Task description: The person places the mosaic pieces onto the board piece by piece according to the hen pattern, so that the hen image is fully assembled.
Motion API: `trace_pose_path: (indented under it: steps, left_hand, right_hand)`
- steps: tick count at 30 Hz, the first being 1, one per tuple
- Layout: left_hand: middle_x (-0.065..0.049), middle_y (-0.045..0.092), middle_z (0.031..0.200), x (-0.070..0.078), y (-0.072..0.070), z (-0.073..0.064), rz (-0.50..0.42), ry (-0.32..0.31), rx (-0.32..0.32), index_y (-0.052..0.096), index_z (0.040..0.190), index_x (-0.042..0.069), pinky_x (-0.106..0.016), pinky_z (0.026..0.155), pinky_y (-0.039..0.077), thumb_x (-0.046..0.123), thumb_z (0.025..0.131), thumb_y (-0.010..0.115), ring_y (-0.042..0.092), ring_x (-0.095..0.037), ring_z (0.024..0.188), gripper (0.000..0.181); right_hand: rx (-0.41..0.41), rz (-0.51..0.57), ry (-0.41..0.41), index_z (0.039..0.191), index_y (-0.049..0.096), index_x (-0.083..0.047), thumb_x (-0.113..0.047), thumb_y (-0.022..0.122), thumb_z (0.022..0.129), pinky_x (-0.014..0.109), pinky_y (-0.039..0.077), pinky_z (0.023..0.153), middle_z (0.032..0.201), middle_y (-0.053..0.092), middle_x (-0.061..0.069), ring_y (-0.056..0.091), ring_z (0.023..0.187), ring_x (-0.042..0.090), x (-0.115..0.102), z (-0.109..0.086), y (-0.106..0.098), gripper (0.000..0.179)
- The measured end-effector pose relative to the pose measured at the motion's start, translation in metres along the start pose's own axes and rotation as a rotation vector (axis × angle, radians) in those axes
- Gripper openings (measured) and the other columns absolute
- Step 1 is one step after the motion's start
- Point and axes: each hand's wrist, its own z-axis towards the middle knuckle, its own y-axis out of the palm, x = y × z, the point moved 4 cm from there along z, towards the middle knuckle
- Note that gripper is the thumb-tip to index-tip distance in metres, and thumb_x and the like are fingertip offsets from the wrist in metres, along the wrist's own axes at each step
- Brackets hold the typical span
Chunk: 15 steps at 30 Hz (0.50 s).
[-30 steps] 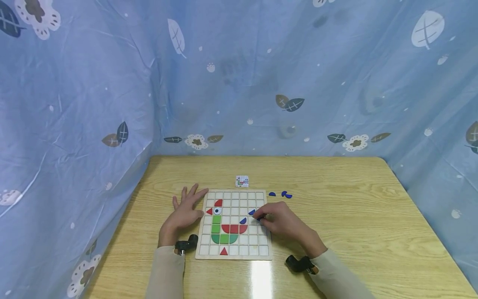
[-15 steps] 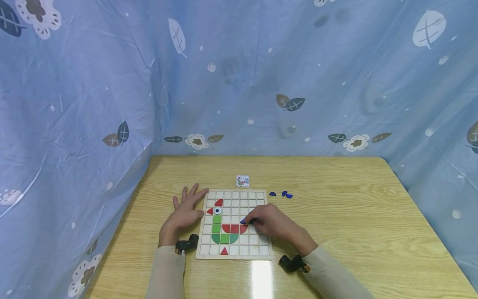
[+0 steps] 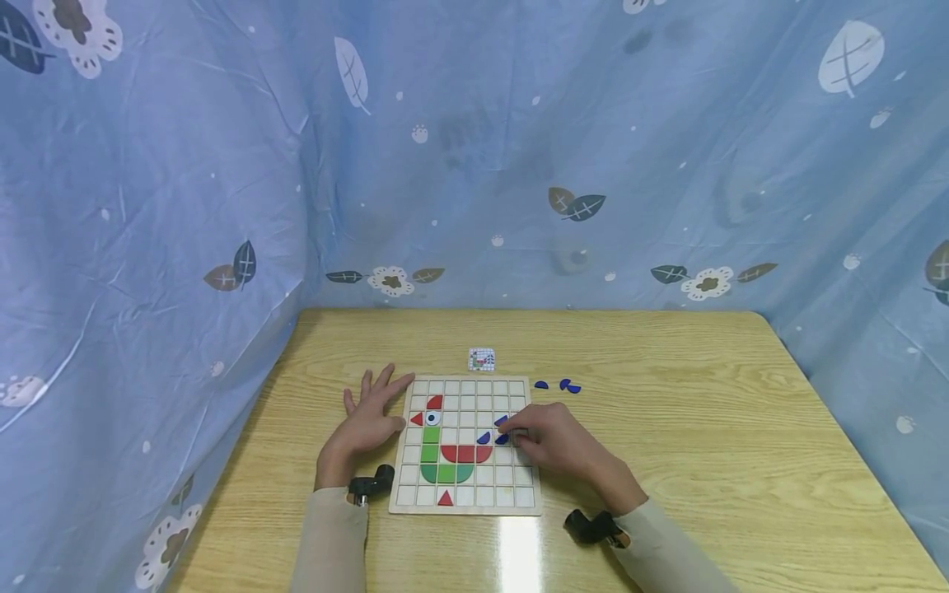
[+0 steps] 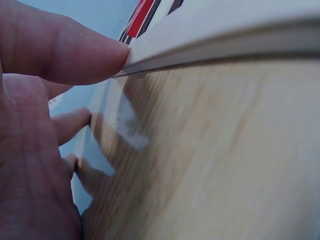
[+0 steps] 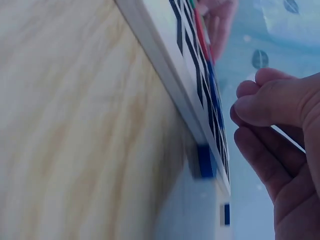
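The square wooden grid board [image 3: 525, 499] lies on the table, with red, green and blue pieces and an eye piece [image 3: 432, 418] in its cells. My left hand [image 3: 363, 427] rests at the board's left edge with fingers spread; its thumb [image 4: 95, 52] touches the side in the left wrist view. Over the board's right part, my right hand [image 3: 552, 432] has its fingertips right by the blue leaf-shaped pieces [image 3: 484, 438]. In the right wrist view its thumb and fingers [image 5: 257, 107] are bent close together above the board, and no piece shows between them.
A small picture card [image 3: 481, 359] lies behind the board. Several loose blue pieces [image 3: 542, 385] lie on the table [image 3: 667, 395] past the board's upper right corner. A blue patterned curtain [image 3: 474, 165] hangs behind the table.
My right hand moved left over the lower blue piece, then back right. A blue piece now shows beside it, where my fingers were. My left hand stayed in place.
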Motion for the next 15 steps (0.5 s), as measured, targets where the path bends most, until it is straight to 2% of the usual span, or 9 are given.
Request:
trace_pose_path:
  steps: [6, 15]
  left_hand:
    - [-0.019, 0.007, 0.185, -0.001, 0.0, 0.0, 0.007, -0.005, -0.012, 0.042, 0.17, 0.017, -0.075, 0.122, -0.027, 0.005, 0.087, 0.065, -0.019, -0.048, 0.168, 0.087]
    - [-0.019, 0.007, 0.185, 0.0, 0.0, 0.001, 0.003, -0.003, -0.013, 0.043, 0.17, 0.016, -0.075, 0.122, -0.027, 0.005, 0.087, 0.064, -0.019, -0.049, 0.168, 0.086]
  right_hand:
    - [0.057, 0.014, 0.029, 0.107, 0.086, -0.014, 0.003, 0.08, 0.091, 0.032, 0.066, 0.085, 0.104, 0.085, -0.004, 0.08, 0.096, 0.011, 0.005, -0.024, -0.009, 0.025]
    - [0.11, 0.012, 0.147, 0.11, 0.086, -0.019, 0.003, 0.081, 0.09, 0.039, 0.066, 0.095, 0.109, 0.085, -0.01, 0.08, 0.107, 0.012, 0.017, -0.061, -0.022, 0.03]
